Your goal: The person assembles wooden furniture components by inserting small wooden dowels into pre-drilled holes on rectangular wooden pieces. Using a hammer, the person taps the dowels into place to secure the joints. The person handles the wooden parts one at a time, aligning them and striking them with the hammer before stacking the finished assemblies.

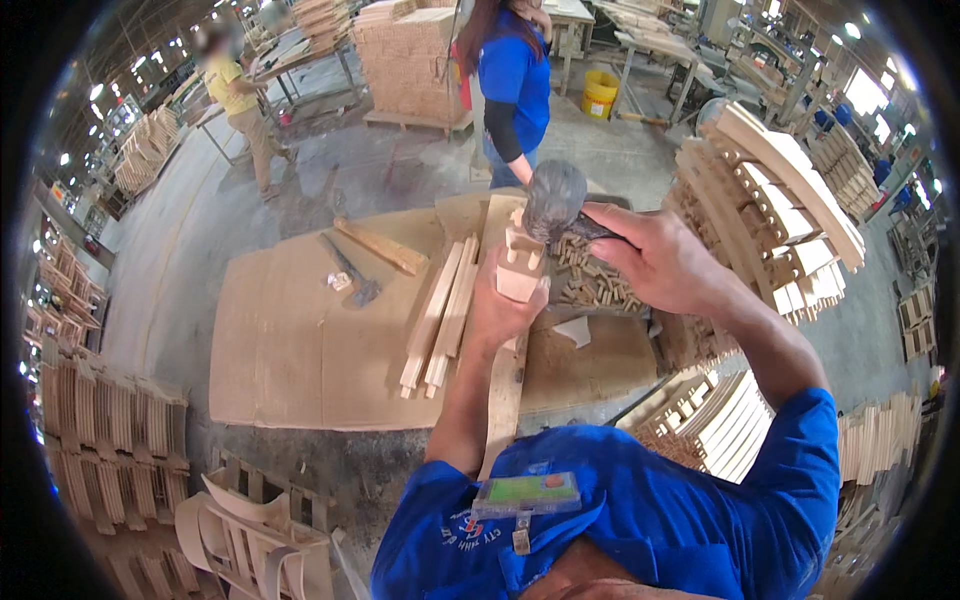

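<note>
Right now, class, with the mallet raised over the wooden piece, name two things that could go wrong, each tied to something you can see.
1. The left hand grips the wooden piece just below where the mallet in the right hand is aimed; a glancing blow might hit the fingers.
2. Loose slats lie beside it on the worktable; jolts could perhaps shift them.

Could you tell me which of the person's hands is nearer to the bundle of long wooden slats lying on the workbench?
Left. The left hand grips an upright wooden piece just right of the slats. The right hand holds a hammer further right, above the dowel pile.
</note>
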The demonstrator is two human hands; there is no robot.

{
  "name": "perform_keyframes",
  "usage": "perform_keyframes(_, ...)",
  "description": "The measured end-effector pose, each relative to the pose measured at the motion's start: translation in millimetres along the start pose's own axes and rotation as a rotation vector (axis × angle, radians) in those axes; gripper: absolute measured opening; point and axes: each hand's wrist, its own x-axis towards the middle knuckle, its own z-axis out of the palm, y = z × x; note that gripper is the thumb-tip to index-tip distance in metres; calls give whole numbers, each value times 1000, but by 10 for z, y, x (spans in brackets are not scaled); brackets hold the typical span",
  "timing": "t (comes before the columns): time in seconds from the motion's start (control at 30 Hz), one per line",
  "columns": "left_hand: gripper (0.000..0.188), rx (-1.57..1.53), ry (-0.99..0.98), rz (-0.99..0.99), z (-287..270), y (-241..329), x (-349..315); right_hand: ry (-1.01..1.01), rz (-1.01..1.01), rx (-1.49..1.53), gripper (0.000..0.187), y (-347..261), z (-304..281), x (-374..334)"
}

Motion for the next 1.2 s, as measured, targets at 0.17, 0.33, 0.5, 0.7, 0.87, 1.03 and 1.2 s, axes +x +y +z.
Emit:
perform_keyframes(0.17,60,-134,6,-64,26,1,-37,240,109,313,43,-331,-364,325)
perform_keyframes(0.33,60,-94,-1,-3,50,-38,-9,372,-278,-160,39,282,174,298)
perform_keyframes(0.5,60,-45,65,94,7,-123,-2,-155,94,-84,40,-75,-137,438)
perform_keyframes(0.7,67,-91,3,-110,-12,-68,-41,320,77,136,35,-114,-32,588)
perform_keyframes(0.87,66,-22,1,-40,-7,-53,21,-243,32,-94,32,171,9,379)
perform_keyframes(1.03,60,-106,74,15,3,-54,49,-41,212,32,39,6,-204,208)
perform_keyframes(1.2,60,-112,102,23,0,-201,-29,376,30,577,45,-237,-460,124)
